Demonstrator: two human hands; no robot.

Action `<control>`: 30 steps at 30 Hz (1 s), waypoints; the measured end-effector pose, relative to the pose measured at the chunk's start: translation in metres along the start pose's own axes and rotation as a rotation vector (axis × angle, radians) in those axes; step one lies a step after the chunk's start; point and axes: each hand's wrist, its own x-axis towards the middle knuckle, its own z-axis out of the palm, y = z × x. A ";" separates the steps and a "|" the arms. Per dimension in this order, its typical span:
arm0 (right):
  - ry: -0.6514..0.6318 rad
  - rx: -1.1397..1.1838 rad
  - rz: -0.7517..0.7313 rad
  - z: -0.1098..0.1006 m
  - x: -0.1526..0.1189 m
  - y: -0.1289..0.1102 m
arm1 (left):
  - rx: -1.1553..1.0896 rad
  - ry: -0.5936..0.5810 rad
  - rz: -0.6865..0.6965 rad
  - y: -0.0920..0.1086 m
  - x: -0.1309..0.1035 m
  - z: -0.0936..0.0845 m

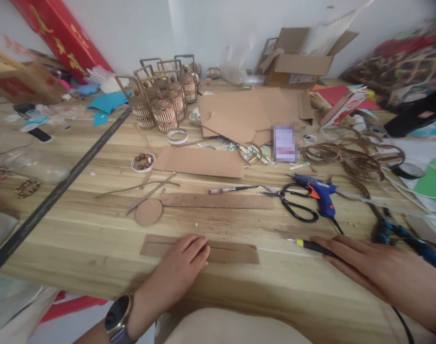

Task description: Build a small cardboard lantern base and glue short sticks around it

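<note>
left hand (180,267) lies flat, fingers open, pinning the near cardboard strip (232,252) on the table (96,248) while right hand (378,270) rests open on a yellow-tipped cutter (311,245) at right, seemingly mid cut-prep; next needs gripping that cutter.

Looked like a home craft workshop, honestly. Everything sat around one big wooden worktable (96,267): a blue glue gun (320,193) and black scissors (296,203) on its right half, little woven cardboard lanterns (160,102) clustered at its far edge, flattened cardboard sheets (246,112) beside them, and an open carton (296,57) against the wall behind the table.
</note>
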 end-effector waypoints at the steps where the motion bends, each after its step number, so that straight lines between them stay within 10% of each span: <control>1: -0.015 -0.001 -0.030 0.003 0.004 -0.006 | 0.000 -0.014 -0.006 0.000 0.001 -0.002; 12: 0.082 0.089 -0.147 0.039 0.056 -0.078 | -0.009 0.107 -0.063 0.025 0.002 -0.018; 20: -0.223 0.714 -0.011 0.032 0.079 -0.127 | -0.109 0.162 -0.043 0.038 -0.012 -0.017; 24: -0.228 0.959 0.223 0.021 0.080 -0.123 | -0.369 0.118 -0.224 0.042 -0.017 -0.008; 30: -0.315 1.311 0.381 0.016 0.095 -0.154 | -1.145 0.090 -0.849 0.048 0.025 -0.010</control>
